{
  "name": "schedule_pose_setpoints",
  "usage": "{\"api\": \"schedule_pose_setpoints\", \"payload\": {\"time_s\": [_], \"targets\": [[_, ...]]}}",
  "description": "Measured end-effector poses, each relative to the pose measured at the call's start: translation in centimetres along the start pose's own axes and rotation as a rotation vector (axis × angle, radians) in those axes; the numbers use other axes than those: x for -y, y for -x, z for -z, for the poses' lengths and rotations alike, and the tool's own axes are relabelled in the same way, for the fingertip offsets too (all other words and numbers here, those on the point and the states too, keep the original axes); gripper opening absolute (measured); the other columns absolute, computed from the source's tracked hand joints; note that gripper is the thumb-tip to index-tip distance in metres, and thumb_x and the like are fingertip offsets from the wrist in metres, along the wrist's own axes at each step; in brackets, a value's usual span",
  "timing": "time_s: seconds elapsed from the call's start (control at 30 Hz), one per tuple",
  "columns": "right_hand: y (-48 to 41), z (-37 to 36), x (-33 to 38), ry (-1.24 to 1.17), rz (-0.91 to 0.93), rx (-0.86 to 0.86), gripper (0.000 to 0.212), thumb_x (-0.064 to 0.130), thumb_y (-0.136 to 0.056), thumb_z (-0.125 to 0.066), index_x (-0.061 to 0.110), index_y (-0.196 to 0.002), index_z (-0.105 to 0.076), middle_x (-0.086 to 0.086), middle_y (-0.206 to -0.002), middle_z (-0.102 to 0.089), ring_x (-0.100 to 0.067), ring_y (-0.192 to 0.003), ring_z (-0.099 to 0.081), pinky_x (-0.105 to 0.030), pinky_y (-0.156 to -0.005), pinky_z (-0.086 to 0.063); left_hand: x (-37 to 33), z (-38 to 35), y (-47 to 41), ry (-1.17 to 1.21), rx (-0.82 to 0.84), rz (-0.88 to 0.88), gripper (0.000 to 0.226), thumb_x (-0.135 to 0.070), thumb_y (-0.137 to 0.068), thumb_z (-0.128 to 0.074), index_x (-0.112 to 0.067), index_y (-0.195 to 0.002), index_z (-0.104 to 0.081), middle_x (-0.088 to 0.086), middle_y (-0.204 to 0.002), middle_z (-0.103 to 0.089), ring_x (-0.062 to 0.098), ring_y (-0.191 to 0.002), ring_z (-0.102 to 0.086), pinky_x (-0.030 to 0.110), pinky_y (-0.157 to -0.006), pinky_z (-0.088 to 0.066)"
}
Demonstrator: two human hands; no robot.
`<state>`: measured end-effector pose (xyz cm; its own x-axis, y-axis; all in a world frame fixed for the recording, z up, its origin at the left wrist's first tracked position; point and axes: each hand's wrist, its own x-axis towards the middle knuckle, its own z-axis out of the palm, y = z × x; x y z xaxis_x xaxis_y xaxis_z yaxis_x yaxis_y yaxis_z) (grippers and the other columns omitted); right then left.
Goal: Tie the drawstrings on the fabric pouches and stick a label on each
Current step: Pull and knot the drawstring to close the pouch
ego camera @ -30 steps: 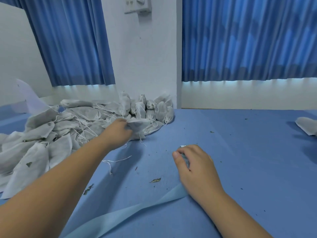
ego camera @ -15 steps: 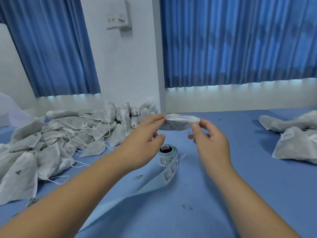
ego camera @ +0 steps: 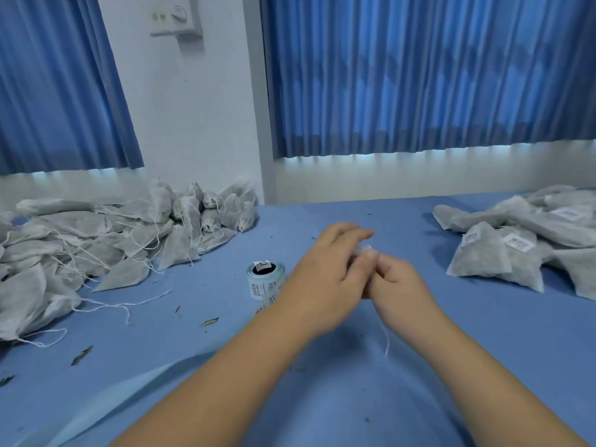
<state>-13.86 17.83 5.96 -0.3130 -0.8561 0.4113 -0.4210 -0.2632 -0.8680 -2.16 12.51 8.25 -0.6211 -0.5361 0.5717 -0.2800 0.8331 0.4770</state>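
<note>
Hands meet mid-tabletop [ego camera: 483, 333] over a mostly hidden pouch [ego camera: 363, 250], right hand [ego camera: 396, 282] curled on its drawstring [ego camera: 386, 341] w/ tail dangling, left hand [ego camera: 325, 272] grip can't tell; if the string slips thru, knot prob ends up loose & bits spill.

Shows a tabletop [ego camera: 483, 350] covered in blue cloth, running back to the wall. Bears at far left a sprawling heap of grey pouches [ego camera: 106, 240], unlabelled, with white drawstrings [ego camera: 122, 306] trailing loose onto the cloth. Holds near the middle a label roll [ego camera: 265, 280] standing on end, its pale backing strip [ego camera: 113, 398] running off toward the near left edge. Carries at far right a smaller pile of labelled pouches [ego camera: 516, 250], well apart from the heap. Has dry leaf scraps [ego camera: 209, 322] scattered between heap and roll.
</note>
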Motion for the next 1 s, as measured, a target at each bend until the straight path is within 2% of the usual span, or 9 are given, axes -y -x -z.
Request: {"api": "schedule_pose_setpoints", "payload": {"time_s": [0.07, 0.2, 0.3, 0.4, 0.47, 0.57, 0.67, 0.8, 1.0], "targets": [[0.1, -0.1, 0.0, 0.064, -0.025, 0.016, 0.048, 0.0, -0.091, -0.045, 0.027, -0.057, -0.065, 0.014, -0.053, -0.065, 0.007, -0.053, -0.058, -0.009, -0.05, -0.043, -0.1, -1.1, -0.2, -0.02, 0.043, -0.007, 0.031, -0.026, -0.104, -0.043, -0.019, -0.128, -0.062, -0.004, -0.129, -0.059, 0.009, -0.12, -0.051, 0.023, -0.103, -0.036], [0.1, 0.3, 0.4, 0.075, -0.147, 0.152, 0.039, 0.006, -0.093, -0.039, 0.019, -0.065, -0.064, -0.005, -0.053, -0.067, -0.018, -0.048, -0.065, -0.024, -0.051, -0.052, 0.6, -1.7, -0.6, 0.033, -0.026, 0.07, 0.034, -0.03, -0.103, -0.041, -0.01, -0.098, -0.068, 0.002, -0.093, -0.069, 0.02, -0.093, -0.061, 0.04, -0.086, -0.046], [-0.1, 1.0, 0.5, 0.242, -0.174, 0.126, 0.035, 0.015, -0.093, -0.042, 0.016, -0.06, -0.053, 0.0, -0.04, -0.056, -0.012, -0.032, -0.049, -0.018, -0.038, -0.038, 0.9, -2.0, -0.7, 0.049, -0.043, 0.116, 0.033, -0.031, -0.103, -0.044, -0.012, -0.084, -0.062, 0.0, -0.079, -0.065, 0.024, -0.082, -0.061, 0.045, -0.078, -0.048], [-0.2, 2.0, 0.9, 0.446, -0.095, 0.046, 0.032, 0.018, -0.087, -0.054, 0.013, -0.055, -0.053, 0.003, -0.046, -0.058, -0.005, -0.034, -0.043, -0.018, -0.037, -0.033, 0.6, -2.4, -0.6, 0.015, -0.04, 0.125, 0.04, -0.045, -0.099, -0.039, -0.018, -0.079, -0.061, -0.004, -0.075, -0.065, 0.023, -0.08, -0.061, 0.044, -0.076, -0.048], [0.0, 3.0, 1.2, 0.454, -0.11, 0.08, 0.033, 0.027, -0.086, -0.06, 0.014, -0.056, -0.056, 0.004, -0.046, -0.058, -0.003, -0.038, -0.043, -0.013, -0.037, -0.028, 0.8, -2.4, -0.7, -0.031, -0.008, 0.126, 0.045, -0.052, -0.095, -0.035, -0.02, -0.083, -0.065, -0.004, -0.079, -0.068, 0.023, -0.083, -0.062, 0.043, -0.077, -0.049], [0.5, 4.8, 1.7, 0.284, -0.129, 0.15, 0.026, 0.035, -0.084, -0.066, 0.019, -0.064, -0.066, 0.002, -0.048, -0.048, -0.007, -0.048, -0.04, -0.018, -0.046, -0.028, 1.3, -1.6, -0.7, -0.04, 0.022, 0.13, 0.053, -0.063, -0.088, -0.033, -0.022, -0.078, -0.064, -0.008, -0.074, -0.067, 0.017, -0.08, -0.063, 0.043, -0.076, -0.05], [0.6, 5.7, 2.0, 0.075, -0.137, 0.21, 0.019, 0.03, -0.087, -0.063, 0.022, -0.073, -0.073, 0.01, -0.044, -0.036, -0.01, -0.044, -0.029, -0.02, -0.046, -0.025, 1.6, -0.6, -0.4, -0.028, 0.057, 0.114, 0.064, -0.075, -0.079, -0.031, -0.023, -0.082, -0.067, -0.007, -0.074, -0.069, 0.011, -0.077, -0.064, 0.037, -0.072, -0.051], [0.7, 5.1, 2.4, -0.065, -0.08, 0.22, 0.015, 0.021, -0.087, -0.067, 0.019, -0.072, -0.072, 0.008, -0.046, -0.035, -0.013, -0.046, -0.026, -0.02, -0.045, -0.025, 0.8, 0.9, 0.5, 0.288, 0.124, 0.128, 0.035, -0.054, -0.079, -0.057, -0.025, -0.059, -0.063, -0.009, -0.056, -0.063, 0.0, -0.053, -0.052, 0.011, -0.055, -0.038], [0.7, 3.0, 2.0, -0.108, 0.007, 0.051, 0.016, 0.018, -0.085, -0.07, 0.021, -0.069, -0.071, -0.007, -0.059, -0.033, -0.01, -0.047, -0.028, -0.014, -0.043, -0.028, 0.4, 1.9, 1.7, 0.801, 0.234, 0.271, 0.024, -0.041, -0.072, -0.065, -0.02, -0.063, -0.071, 0.001, -0.051, -0.053, 0.01, -0.042, -0.041, 0.015, -0.043, -0.035]]}}
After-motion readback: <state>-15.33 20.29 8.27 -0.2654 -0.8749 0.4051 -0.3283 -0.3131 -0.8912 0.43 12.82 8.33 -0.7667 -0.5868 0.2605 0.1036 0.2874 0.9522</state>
